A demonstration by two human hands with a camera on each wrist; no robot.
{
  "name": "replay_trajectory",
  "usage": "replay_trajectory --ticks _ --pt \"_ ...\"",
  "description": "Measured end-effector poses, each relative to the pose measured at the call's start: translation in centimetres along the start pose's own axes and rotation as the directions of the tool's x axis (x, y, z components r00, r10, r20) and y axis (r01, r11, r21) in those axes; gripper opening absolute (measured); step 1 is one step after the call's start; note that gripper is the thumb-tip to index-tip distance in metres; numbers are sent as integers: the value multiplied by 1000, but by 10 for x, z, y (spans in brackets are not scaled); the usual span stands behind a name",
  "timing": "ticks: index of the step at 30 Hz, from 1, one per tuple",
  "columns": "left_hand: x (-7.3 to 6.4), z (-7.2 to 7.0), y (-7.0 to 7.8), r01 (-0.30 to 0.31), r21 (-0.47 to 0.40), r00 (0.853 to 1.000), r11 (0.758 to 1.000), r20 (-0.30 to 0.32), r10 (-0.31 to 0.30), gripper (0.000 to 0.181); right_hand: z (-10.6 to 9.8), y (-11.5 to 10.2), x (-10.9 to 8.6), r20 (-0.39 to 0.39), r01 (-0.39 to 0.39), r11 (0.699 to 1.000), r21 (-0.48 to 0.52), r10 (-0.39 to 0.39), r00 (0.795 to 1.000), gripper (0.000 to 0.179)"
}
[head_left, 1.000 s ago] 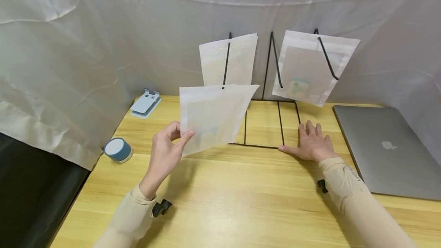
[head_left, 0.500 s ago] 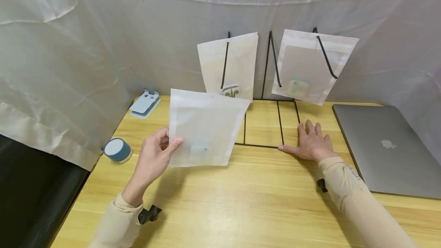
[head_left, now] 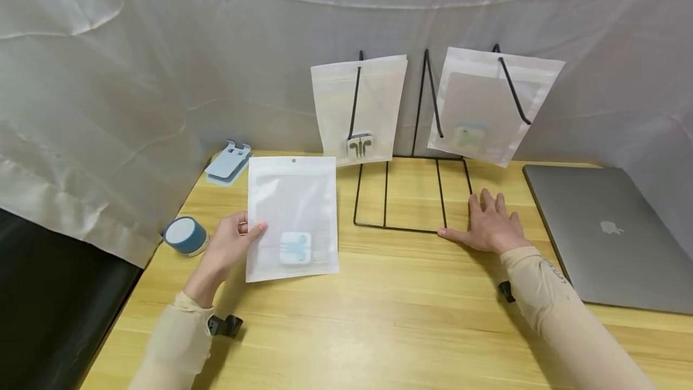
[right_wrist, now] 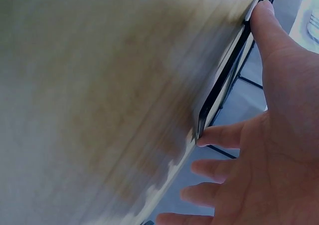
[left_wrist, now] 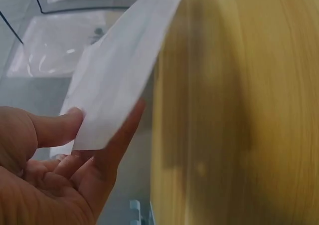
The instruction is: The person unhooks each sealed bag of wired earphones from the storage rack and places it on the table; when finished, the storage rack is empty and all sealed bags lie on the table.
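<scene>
One white zip pouch (head_left: 292,197) is held above the desk (head_left: 379,330), left of centre, its hanging hole at twelve o'clock. A square white case with pale blue earphone shapes (head_left: 295,248) shows through its lower half. Whether the pouch's bottom edge touches the wood, I cannot tell.

At the pouch's nine o'clock edge, the left hand (head_left: 227,242) pinches it, thumb in front and fingers clamped behind.

At three o'clock from the pouch sits the base of a black wire rack (head_left: 399,229). Beside the base's near right corner lies the right hand (head_left: 492,224), palm down, fingers spread apart, the thumb tip touching the wire.

Two more white pouches hang from the rack: one at one o'clock, an earphone pouch (head_left: 373,95) showing grey earphones in a square case; the other at two o'clock, a teal-patterned pouch (head_left: 471,98). The middle hook (head_left: 435,101) stands between them.

Farther out, a closed grey Apple laptop (head_left: 612,257) lies at three o'clock, past the right hand. A pale blue phone stand (head_left: 228,161) is at ten o'clock and a white-topped blue cylinder (head_left: 186,235) at nine. Pale cloth (head_left: 243,65) hangs behind everything.
</scene>
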State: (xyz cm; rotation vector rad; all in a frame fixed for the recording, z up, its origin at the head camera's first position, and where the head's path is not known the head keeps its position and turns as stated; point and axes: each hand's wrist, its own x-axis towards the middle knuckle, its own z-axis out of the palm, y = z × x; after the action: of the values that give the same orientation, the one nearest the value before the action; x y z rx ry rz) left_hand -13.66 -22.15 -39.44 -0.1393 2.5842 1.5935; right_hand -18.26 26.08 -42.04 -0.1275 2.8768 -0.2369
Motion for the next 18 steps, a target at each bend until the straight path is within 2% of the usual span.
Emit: replay_trajectory --ticks 9,14,18 --pt "21 -8 -19 84 133 996 988 -16 -83 19 1 -2 0 7 -3 1000 7 3 1000 128" --pt "35 -6 -24 136 138 991 981 -37 -132 23 0 -2 -1 6 0 1000 0 0 1000 129" --pt "47 -4 -24 169 105 985 980 -57 -164 30 1 -1 -1 0 -2 1000 3 2 1000 128"
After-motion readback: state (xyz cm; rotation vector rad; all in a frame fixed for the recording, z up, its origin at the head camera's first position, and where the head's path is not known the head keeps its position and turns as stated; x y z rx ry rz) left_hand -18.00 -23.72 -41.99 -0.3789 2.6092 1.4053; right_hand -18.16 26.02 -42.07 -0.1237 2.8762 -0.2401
